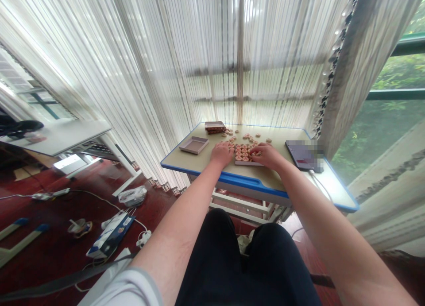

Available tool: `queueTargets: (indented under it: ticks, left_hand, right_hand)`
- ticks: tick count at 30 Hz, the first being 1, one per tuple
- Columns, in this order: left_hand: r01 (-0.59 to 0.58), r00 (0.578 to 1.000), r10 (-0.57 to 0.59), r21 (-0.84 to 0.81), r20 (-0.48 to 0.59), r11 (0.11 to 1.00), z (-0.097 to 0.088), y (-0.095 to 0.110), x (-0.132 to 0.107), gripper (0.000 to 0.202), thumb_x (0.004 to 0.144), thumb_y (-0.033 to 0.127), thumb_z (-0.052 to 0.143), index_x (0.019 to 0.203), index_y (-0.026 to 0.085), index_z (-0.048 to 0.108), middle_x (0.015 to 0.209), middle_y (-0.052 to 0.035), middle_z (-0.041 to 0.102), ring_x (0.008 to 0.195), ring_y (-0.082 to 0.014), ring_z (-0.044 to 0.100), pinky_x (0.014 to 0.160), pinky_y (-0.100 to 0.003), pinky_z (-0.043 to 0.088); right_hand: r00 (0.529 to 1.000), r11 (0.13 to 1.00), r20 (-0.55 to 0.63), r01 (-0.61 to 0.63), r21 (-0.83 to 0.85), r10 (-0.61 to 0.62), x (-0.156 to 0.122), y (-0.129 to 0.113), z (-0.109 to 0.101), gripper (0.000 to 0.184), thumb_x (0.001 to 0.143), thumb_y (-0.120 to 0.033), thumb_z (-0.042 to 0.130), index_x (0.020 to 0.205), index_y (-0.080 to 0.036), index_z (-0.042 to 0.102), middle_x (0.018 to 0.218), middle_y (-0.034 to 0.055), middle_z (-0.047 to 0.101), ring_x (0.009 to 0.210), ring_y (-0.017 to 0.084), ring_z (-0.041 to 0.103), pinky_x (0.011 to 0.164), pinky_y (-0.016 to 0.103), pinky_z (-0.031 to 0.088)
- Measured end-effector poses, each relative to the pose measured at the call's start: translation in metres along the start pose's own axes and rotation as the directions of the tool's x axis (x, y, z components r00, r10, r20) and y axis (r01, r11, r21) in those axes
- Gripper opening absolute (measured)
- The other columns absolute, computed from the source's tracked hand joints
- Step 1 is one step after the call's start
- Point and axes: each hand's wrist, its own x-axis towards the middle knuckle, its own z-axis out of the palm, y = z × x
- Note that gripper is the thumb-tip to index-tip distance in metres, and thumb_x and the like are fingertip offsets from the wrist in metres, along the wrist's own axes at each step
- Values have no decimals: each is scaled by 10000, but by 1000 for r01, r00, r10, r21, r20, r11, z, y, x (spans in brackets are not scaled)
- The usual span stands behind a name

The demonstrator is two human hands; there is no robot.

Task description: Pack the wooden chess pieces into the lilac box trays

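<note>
A shallow box point(249, 163) at the middle of the small table holds round wooden chess pieces point(242, 153) laid in rows. My left hand point(222, 154) rests at the box's left side, its fingers stretched towards a few pieces there; their tips are partly hidden. Over the right part of the box, my right hand point(265, 154) has its fingers bent down around a piece, and the hand covers some of the others. More loose pieces point(247, 136) lie scattered behind the box.
A box lid point(194, 145) lies left on the table point(175, 157), with stacked box parts point(214, 127) behind it. At right is a phone point(303, 155) with a cable. Curtains point(212, 67) hang behind. A white desk point(79, 135) and floor clutter stand at left.
</note>
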Motion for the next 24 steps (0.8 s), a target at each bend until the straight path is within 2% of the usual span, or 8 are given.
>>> queueTargets:
  ticks: [13,19,24]
  left_hand:
    - [1,1000,-1,1,-7,1000,-3,2,-1,380,874,373,408,1127,135,563,1126,-117,612,1086,-224,517,989,-349,364]
    - [6,1000,-6,-6,2,1000,-4,3,-1,383,871,374,415,1133,139,565,1120,-117,614,1093,-224,516,986,-351,371]
    - [6,1000,-6,12,-6,1000,-2,1,0,394,869,389,414,1138,143,566,1129,-116,607,1084,-230,518,986,-351,375]
  right_hand:
    - [1000,1000,3,11,10,-11,0,-1,-2,176,731,-314,599,847,-264,721,969,40,620,929,201,555,910,331,392]
    - [1000,999,-10,-25,24,25,0,1,-2,193,716,-361,630,867,-278,718,992,42,616,978,226,535,893,343,410]
    - [1000,1000,5,-10,14,9,1,1,-2,175,722,-362,624,843,-279,720,974,44,617,954,219,541,895,343,408]
